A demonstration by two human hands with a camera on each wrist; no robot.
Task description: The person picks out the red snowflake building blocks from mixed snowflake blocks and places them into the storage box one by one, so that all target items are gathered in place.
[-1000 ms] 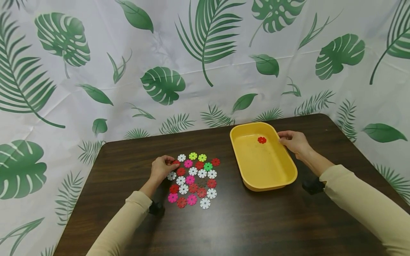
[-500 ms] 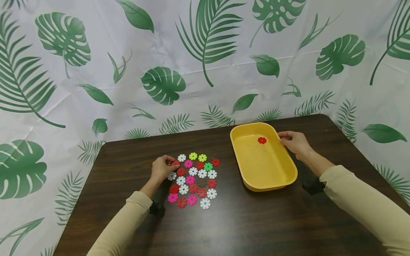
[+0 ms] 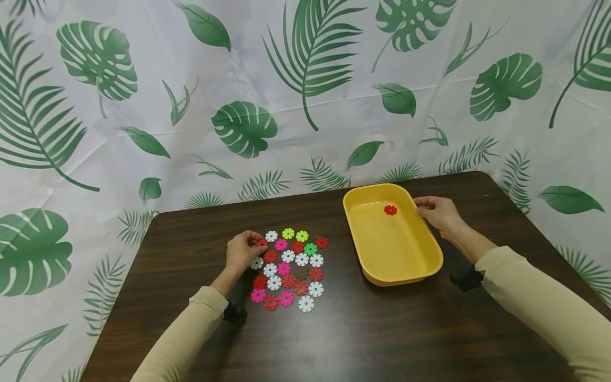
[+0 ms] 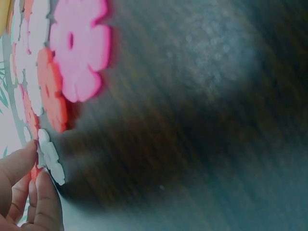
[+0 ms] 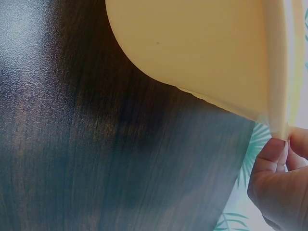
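Note:
At the upper left of a flat cluster of notched plastic discs, my left hand [image 3: 242, 251] pinches a red disc [image 3: 262, 242] between thumb and fingers. In the left wrist view, a white disc [image 4: 50, 156] lies right by those fingertips, with a pink disc [image 4: 79, 48] farther off. My right hand [image 3: 439, 213] grips the right rim of a yellow tray [image 3: 367, 254]. The right wrist view has thumb and fingers pinching that rim [image 5: 279, 96]. Inside the tray, toward its far end, lies one red disc [image 3: 390, 210].
Several white, red, pink, yellow-green, green and brown discs [image 3: 288, 255] are spread in rough rows on the dark wooden table [image 3: 363, 339]. Behind the table's far edge hangs a white cloth [image 3: 324, 148] printed with green leaves. Black bands [image 3: 234, 312] sit at both wrists.

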